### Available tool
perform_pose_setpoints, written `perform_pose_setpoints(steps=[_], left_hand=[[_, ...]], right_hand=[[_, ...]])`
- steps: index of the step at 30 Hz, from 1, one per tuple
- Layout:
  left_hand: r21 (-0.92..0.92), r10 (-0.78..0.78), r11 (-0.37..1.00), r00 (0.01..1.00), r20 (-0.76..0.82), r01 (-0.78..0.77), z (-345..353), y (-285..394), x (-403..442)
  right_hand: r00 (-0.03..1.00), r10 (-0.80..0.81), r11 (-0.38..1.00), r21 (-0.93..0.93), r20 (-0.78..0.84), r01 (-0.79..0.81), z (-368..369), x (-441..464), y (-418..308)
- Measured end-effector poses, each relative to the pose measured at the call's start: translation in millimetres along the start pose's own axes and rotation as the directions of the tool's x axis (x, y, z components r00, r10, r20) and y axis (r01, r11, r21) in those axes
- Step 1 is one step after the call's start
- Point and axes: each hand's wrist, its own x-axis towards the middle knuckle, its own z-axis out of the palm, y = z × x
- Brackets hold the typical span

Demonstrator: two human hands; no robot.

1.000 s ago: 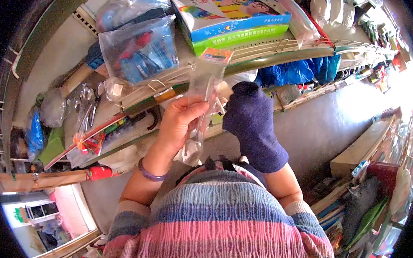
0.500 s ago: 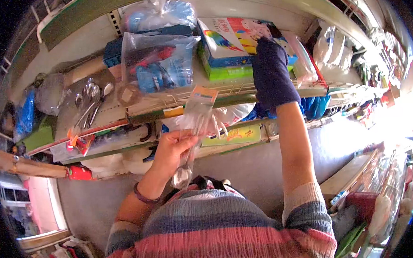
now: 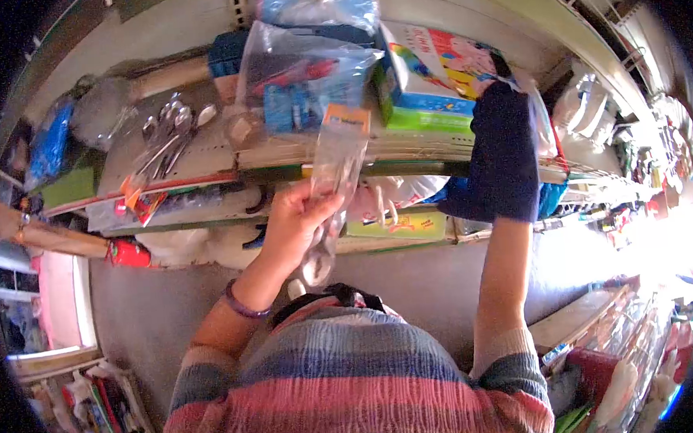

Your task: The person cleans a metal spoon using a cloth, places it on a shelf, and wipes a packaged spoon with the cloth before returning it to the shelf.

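My left hand (image 3: 303, 219) pinches a clear plastic packet with an orange header, and a metal spoon (image 3: 318, 263) shows inside it, bowl end down. The packet stands tilted upright in front of the shelf edge. Dark blue cloth, like a mitt or folded towel (image 3: 504, 153), covers my right hand (image 3: 487, 90). Its fingers are mostly hidden, so their grip is unclear. That hand is at the right end of a colourful box (image 3: 425, 71) on the shelf; contact cannot be made out. Left of the box lies a clear bag of blue packs (image 3: 301, 93).
Several loose metal spoons (image 3: 173, 127) lie on the shelf (image 3: 280, 153) at left, beside a tape roll (image 3: 240, 129). A yellow-green box (image 3: 402, 226) sits on the lower shelf. A red can (image 3: 129, 252) is at the lower left. More goods fill a rack (image 3: 579, 314) at right.
The view has shifted, so the shelf goods appear further right. My right hand with the blue cloth has come down and nearer to me. My left hand still holds the packaged spoon, slightly higher.
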Motion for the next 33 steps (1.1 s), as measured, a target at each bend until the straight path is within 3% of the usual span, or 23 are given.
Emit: perform_pose_setpoints(steps=[2, 3, 5, 6, 7, 8, 10, 11, 13, 14, 17, 18, 20, 23, 24, 27, 28, 30, 31, 33], left_hand=[[0.07, 0.106, 0.992, 0.993, -0.046, -0.102, 3, 8, 3], [0.062, 0.103, 0.993, 0.993, -0.062, -0.099, 2, 7, 8], [0.084, 0.198, 0.978, 0.977, -0.076, -0.191, 7, 14, 14], [0.062, 0.275, 0.96, 0.96, -0.051, -0.272, 6, 11, 20], [0.076, 0.242, 0.968, 0.969, -0.045, -0.238, 8, 14, 21], [0.091, 0.208, 0.975, 0.977, -0.039, -0.204, 11, 21, 20], [0.116, 0.163, 0.981, 0.986, -0.046, -0.157, 21, 30, 19], [0.144, 0.186, 0.973, 0.982, -0.027, -0.18, 23, 28, 20], [0.196, 0.231, 0.953, 0.973, 0.013, -0.229, 28, 24, 22], [0.195, 0.197, 0.961, 0.98, 0.017, -0.196, 33, 28, 20], [0.163, 0.201, 0.965, 0.979, 0.041, -0.205, 34, 25, 19], [0.143, 0.202, 0.969, 0.979, 0.014, -0.202, 34, 26, 19], [0.139, 0.242, 0.962, 0.97, -0.022, -0.237, 21, 29, 21], [0.277, 0.262, 0.933, 0.961, -0.09, -0.228, -34, 57, 29], [0.401, 0.292, 0.891, 0.945, -0.147, -0.213, -57, 76, 32], [0.41, 0.401, 0.878, 0.849, -0.344, -0.248, -145, 117, 49], [0.411, 0.447, 0.877, 0.738, -0.505, -0.25, -154, 135, 45], [0.493, 0.583, 0.81, 0.52, -0.624, -0.318, -210, 147, 55], [0.403, 0.545, 0.836, 0.471, -0.694, -0.373, -235, 147, 58], [0.274, 0.44, 0.889, 0.515, -0.736, -0.367, -296, 126, 72]], right_hand=[[0.935, -0.294, 0.953, -0.129, -0.2, 0.273, -39, -29, -34], [0.937, -0.289, 0.957, -0.053, -0.195, 0.285, -51, -37, -52], [0.964, -0.222, 0.921, 0.293, -0.145, 0.256, -51, -55, -76], [0.954, -0.255, 0.875, 0.383, -0.158, 0.297, -49, -62, -85], [0.943, -0.287, 0.818, 0.469, -0.172, 0.334, -47, -69, -93], [0.943, -0.276, 0.785, 0.523, -0.185, 0.332, -35, -80, -101], [0.963, -0.266, 0.629, 0.751, -0.037, 0.202, -33, -103, -114], [0.934, -0.343, 0.61, 0.732, -0.103, 0.304, -33, -105, -120], [0.962, -0.273, 0.238, 0.97, 0.014, 0.054, -47, -106, -133], [0.955, -0.281, 0.452, 0.864, -0.096, 0.22, -49, -109, -141], [0.903, -0.429, 0.521, 0.813, -0.017, 0.262, -50, -109, -142], [0.946, -0.322, 0.579, 0.787, -0.02, 0.214, -59, -109, -141], [0.948, -0.297, 0.675, 0.727, 0.112, 0.126, -54, -112, -136], [0.966, -0.135, 0.775, 0.631, 0.22, -0.035, -71, -112, -128], [0.918, -0.047, 0.682, 0.684, 0.394, -0.258, -76, -112, -124], [0.998, -0.052, 0.803, 0.596, 0.032, 0.023, -43, -132, -112], [0.972, 0.038, 0.731, 0.657, 0.233, -0.186, -50, -131, -112], [0.903, 0.092, 0.666, 0.648, 0.42, -0.37, -55, -138, -110], [0.911, 0.087, 0.697, 0.629, 0.404, -0.346, -47, -145, -107], [0.862, 0.162, 0.599, 0.646, 0.481, -0.474, -45, -146, -110]])
